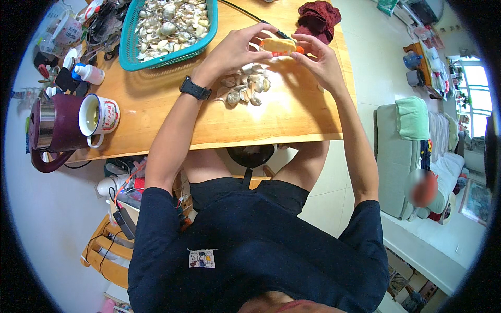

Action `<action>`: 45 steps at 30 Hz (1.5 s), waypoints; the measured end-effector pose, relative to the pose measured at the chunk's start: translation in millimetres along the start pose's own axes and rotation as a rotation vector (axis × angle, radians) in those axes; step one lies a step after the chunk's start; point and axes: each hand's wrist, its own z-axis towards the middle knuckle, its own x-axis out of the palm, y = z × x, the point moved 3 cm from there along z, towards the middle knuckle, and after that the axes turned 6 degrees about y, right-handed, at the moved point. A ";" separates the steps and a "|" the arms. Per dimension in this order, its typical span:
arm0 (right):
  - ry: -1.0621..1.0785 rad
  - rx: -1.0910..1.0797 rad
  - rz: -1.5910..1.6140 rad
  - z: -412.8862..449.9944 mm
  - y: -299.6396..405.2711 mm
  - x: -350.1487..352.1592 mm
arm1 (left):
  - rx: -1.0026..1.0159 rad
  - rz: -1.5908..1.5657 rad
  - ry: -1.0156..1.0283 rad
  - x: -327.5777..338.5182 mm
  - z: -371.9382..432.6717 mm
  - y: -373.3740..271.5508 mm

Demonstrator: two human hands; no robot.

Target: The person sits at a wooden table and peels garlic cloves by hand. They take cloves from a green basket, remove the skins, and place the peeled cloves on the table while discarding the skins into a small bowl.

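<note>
Above the wooden table, my left hand and my right hand hold a pale yellow, rounded oblong item from its two ends. It looks like a snack cake. An orange-red wrapper shows along its lower side and at the right end. Just below my hands, a small pile of loose garlic cloves lies on the tabletop. To the left of my left hand stands a teal plastic basket filled with garlic cloves and bulbs.
A dark red cloth lies at the far right, near a thin black cable. An enamel mug with liquid, a purple electric kettle and a white bottle stand at left. Below the front edge is a black bowl-like vessel.
</note>
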 end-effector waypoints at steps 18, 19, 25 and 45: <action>-0.078 -0.087 -0.431 31.5 -0.6 6.4 | 0.169 0.161 -0.242 -8.4 -3.7 4.2; -0.165 -0.110 -0.486 40.4 -5.4 -7.1 | 0.155 0.207 -0.303 -11.7 -4.9 5.3; -0.303 0.009 -0.648 88.5 -26.7 -28.7 | 0.115 0.327 -0.311 -7.9 -10.2 17.4; -0.755 0.023 0.635 -276.6 20.9 189.1 | 0.350 -0.207 -0.218 193.6 -189.6 -108.2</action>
